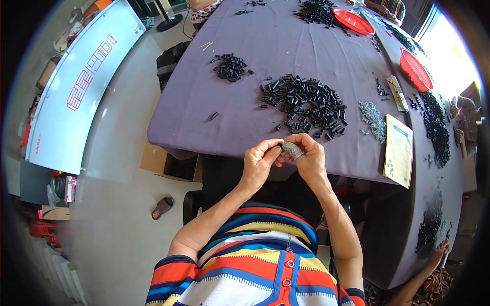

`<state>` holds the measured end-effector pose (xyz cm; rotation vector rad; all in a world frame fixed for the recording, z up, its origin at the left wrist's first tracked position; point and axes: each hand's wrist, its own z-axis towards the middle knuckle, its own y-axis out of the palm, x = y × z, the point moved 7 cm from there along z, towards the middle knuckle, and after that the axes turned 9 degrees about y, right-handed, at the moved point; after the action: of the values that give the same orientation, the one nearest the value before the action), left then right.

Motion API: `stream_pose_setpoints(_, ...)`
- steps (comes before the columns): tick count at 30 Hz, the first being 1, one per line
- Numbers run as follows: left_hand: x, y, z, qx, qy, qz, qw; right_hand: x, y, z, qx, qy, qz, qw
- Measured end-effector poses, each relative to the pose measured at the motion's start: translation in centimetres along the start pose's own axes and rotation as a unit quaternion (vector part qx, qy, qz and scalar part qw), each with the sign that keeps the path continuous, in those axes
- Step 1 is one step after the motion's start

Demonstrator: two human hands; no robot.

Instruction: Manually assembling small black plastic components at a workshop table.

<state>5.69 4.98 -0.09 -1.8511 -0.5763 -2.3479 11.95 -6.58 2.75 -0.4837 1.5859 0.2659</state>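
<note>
My left hand point(259, 162) and my right hand point(313, 159) meet just over the near edge of the table. The fingers of my left hand are pinched around a small dark piece, mostly hidden by the fingertips. Between the hands, at my right thumb and fingers, is a grey speckled, rounded thing point(292, 150); whether it is held or wrapped on a finger is unclear. Just beyond lies a large pile of short black tubular pieces point(306, 104). To its left are a smaller pile of black pieces point(230, 67) and one loose black piece point(214, 116).
Small clear parts point(373, 121) lie right of the large pile, near a yellowish booklet point(398, 151) and a rolled packet point(397, 94). Red trays point(353, 21) stand farther off. Other people's hands point(443, 250) work along the right side. A cardboard box point(158, 162) sits below the table.
</note>
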Motion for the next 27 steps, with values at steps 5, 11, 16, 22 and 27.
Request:
stream_pose_setpoints(5,0.6,0.1,0.1,-0.009,0.048,0.047,0.998,1.0,-0.9,0.5,0.000,0.017,0.037,0.999)
stream_pose_setpoints(11,0.2,0.0,0.0,-0.012,0.025,0.043,0.999,1.1,-1.0,0.5,-0.032,0.034,0.056,0.997)
stream_pose_setpoints(16,-0.4,-0.3,0.1,-0.008,0.011,0.011,1.000,-0.6,-0.3,-0.4,-0.056,-0.013,-0.013,0.998)
stream_pose_setpoints(22,-0.2,-0.3,0.1,-0.029,0.019,0.029,0.999,-2.1,-0.3,-0.9,-0.047,-0.114,-0.132,0.984)
stream_pose_setpoints(27,0.5,0.0,0.1,-0.030,0.053,0.034,0.998,-3.9,0.2,-1.6,-0.038,-0.186,-0.191,0.963)
